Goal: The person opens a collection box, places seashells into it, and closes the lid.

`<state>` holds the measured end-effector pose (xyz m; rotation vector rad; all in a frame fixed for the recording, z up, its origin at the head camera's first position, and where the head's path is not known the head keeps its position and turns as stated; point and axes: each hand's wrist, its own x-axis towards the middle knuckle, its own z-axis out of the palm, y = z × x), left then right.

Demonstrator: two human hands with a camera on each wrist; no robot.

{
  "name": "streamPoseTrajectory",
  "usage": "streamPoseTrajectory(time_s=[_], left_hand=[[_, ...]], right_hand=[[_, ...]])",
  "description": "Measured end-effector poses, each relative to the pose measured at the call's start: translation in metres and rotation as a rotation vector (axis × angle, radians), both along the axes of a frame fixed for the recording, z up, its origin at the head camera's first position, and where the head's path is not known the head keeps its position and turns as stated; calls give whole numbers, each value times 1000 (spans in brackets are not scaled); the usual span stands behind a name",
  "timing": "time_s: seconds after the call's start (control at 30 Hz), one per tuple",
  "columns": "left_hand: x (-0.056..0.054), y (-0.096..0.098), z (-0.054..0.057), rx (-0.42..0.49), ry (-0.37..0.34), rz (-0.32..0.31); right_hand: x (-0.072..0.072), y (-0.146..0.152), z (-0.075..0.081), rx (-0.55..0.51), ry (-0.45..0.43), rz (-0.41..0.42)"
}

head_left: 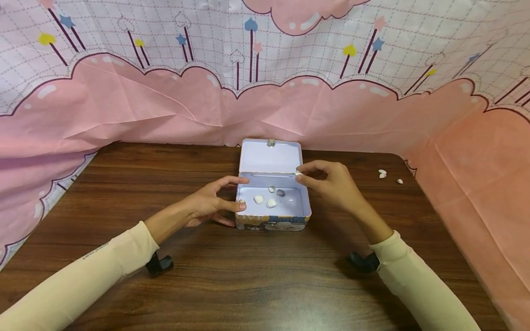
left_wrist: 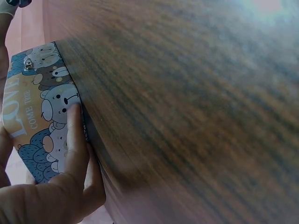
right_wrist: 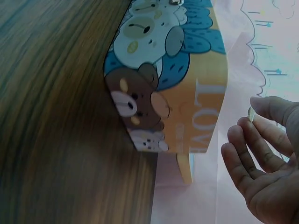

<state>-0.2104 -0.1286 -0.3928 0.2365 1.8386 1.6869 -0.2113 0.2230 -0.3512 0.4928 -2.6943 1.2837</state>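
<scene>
An open tin box [head_left: 253, 224] printed with cartoon bears stands in the middle of the table, its hinged lid [head_left: 269, 157] tipped back. Several small seashells [head_left: 258, 199] lie on its pale floor, mostly white, one greyish. My left hand [head_left: 207, 201] grips the box's left side, with thumb and a finger over the rim; in the left wrist view, fingers press along the printed wall. Over the back right corner of the box, my right hand [head_left: 331, 182] pinches a small seashell [right_wrist: 251, 114] between thumb and fingertips.
Further white shells [head_left: 383, 174] and a single shell [head_left: 399, 181] lie on the wooden table [head_left: 232, 276] at the far right. A pink and white patterned cloth [head_left: 174, 110] hangs behind the table and along its sides.
</scene>
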Motion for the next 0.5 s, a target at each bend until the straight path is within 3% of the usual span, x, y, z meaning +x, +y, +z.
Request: streamPoseTrajectory(time_s=[0.5], left_hand=[[0,0,0,-4,-1,4]], right_hand=[[-6,-28,-4,3,-59,39]])
